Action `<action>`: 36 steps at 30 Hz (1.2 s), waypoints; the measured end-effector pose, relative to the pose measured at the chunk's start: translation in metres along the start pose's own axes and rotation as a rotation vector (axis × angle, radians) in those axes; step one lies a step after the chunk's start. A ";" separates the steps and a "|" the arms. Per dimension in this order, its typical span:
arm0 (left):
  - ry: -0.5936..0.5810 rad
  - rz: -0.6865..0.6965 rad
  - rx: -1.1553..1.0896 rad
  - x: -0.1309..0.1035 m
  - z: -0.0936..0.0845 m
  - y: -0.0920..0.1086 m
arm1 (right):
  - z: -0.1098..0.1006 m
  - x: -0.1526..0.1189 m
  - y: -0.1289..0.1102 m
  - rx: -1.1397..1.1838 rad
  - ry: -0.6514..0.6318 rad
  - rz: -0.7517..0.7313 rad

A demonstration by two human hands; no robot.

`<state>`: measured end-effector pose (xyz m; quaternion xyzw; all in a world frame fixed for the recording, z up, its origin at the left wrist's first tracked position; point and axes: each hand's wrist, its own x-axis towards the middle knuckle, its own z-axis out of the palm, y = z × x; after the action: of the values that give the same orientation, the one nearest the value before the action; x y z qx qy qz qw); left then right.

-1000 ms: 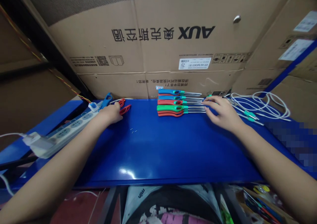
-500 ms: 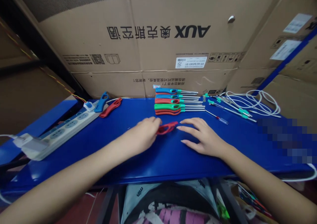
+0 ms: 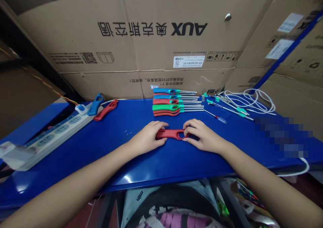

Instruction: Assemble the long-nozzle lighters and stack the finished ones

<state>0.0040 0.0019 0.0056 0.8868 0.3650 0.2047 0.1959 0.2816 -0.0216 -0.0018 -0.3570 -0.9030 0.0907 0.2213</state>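
Observation:
A red lighter handle lies lengthwise between my two hands, low over the blue table. My left hand is closed around its plain left end, and my right hand grips the right end beside the oval trigger opening. Behind it, several assembled long lighters in blue, red, green and orange lie stacked with their metal tubes pointing right. A small screwdriver with a clear handle rests to the right of that stack.
Loose metal tubes with green parts and a coiled white cable lie at the back right. On the left are a power strip, a blue handle and another red handle. Tiny pins lie left of my hands. Cardboard stands behind.
The red handle has turned level, and my right hand has closed on its right end. My left hand has turned so its fingers show. The camera view has shifted slightly right.

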 end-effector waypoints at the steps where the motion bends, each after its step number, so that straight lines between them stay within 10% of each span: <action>1: 0.001 -0.022 -0.025 0.000 0.000 -0.001 | 0.000 0.000 0.001 0.012 0.026 0.003; 12: 0.043 -0.007 0.044 -0.001 0.007 -0.001 | -0.002 0.002 0.011 0.003 0.343 0.086; 20: 0.048 0.010 0.041 0.003 0.007 -0.008 | -0.006 -0.004 0.012 0.014 -0.001 0.057; 36: 0.052 0.156 0.162 -0.003 -0.010 0.011 | -0.005 -0.003 0.013 -0.038 0.121 0.128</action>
<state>0.0036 -0.0055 0.0193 0.9199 0.3150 0.2123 0.0974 0.2939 -0.0138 -0.0025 -0.4229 -0.8648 0.0658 0.2624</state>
